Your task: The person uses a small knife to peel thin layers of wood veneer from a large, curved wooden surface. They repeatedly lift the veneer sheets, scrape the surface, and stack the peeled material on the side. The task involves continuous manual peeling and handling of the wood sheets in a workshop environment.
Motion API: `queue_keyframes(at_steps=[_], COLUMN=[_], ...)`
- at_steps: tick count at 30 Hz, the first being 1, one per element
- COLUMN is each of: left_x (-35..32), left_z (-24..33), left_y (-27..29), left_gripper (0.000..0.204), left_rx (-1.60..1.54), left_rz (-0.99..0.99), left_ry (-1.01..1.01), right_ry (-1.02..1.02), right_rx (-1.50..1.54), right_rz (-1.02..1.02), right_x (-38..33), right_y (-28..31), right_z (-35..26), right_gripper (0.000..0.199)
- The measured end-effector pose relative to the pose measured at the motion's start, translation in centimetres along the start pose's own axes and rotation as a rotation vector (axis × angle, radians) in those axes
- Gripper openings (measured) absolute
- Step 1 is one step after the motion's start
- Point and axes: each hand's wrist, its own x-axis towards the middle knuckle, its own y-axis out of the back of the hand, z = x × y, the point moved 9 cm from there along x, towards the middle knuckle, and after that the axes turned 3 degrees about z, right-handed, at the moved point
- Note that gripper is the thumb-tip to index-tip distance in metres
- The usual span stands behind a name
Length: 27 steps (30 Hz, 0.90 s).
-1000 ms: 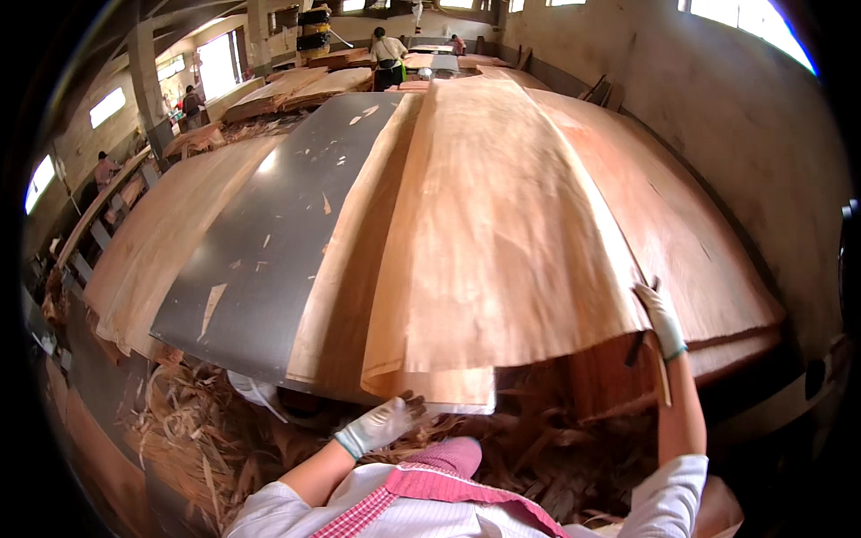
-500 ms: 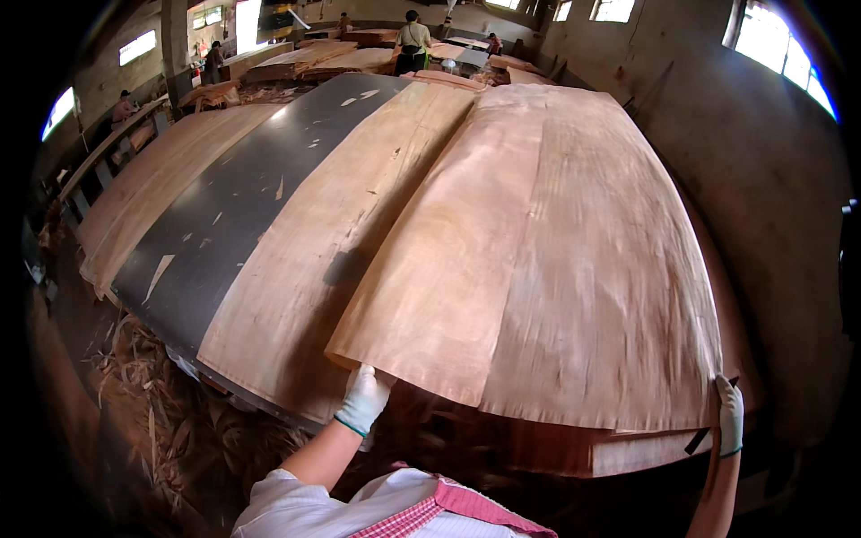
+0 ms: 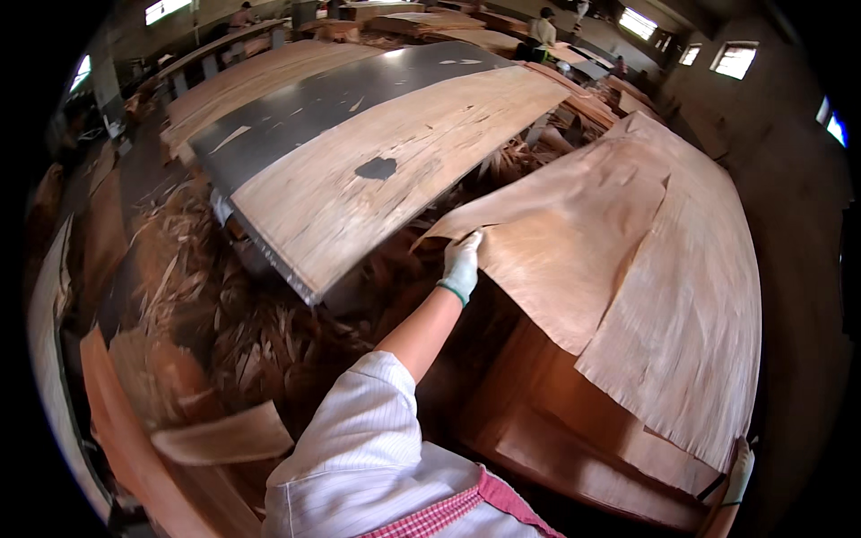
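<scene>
A large, thin wood veneer sheet (image 3: 583,215) spans the right side, split lengthwise by a seam that gapes toward the near edge. My left hand (image 3: 462,264), in a white glove with a green cuff, grips its left near corner, which is raised and creased. At the near right corner, my right hand (image 3: 740,471), gloved too, pinches the sheet's edge; its fingers are partly hidden. A short dark strip (image 3: 711,487) shows beside that hand, its kind unclear. Beneath the sheet is a stack of reddish-brown veneer (image 3: 547,403).
Left of the sheet stands a dark-topped bench (image 3: 269,121) bearing a pale veneer strip (image 3: 404,143) with a ragged hole. Scrap shavings (image 3: 260,332) fill the floor between bench and stack. A person (image 3: 543,31) stands far back, and a wall (image 3: 798,179) rises at the right.
My left hand has carried the sheet's left side rightward, off the bench's edge and over the stack, opening a gap. The sheet has buckled along its seam. The view has turned left.
</scene>
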Motion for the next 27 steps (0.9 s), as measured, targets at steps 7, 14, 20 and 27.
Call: queue_keyframes(at_steps=[7,14,20,27], left_x=[-14.7,-22.1,-27.6,-35.4], left_z=[2.5,4.9,3.7,1.1], left_y=[-11.6,-17.7,-22.7,-24.6], left_gripper=[0.03,0.028,0.025,0.036], left_rx=[0.264,0.407,0.553,0.729], left_rz=[-0.273,-0.304,-0.294,-0.401], left_ry=[-0.156,-0.325,-0.332,-0.206], right_ry=[-0.122,-0.165,-0.151,-0.057], right_rx=[0.167,0.205,0.188,0.107], right_rz=[-0.022,0.072,0.087,0.099], right_x=[3.1,3.5,3.2,3.9], right_y=[6.8,6.9,8.9,10.3], right_z=[17.2,20.3,23.0,26.3], right_gripper=[0.019,0.013,0.019,0.015])
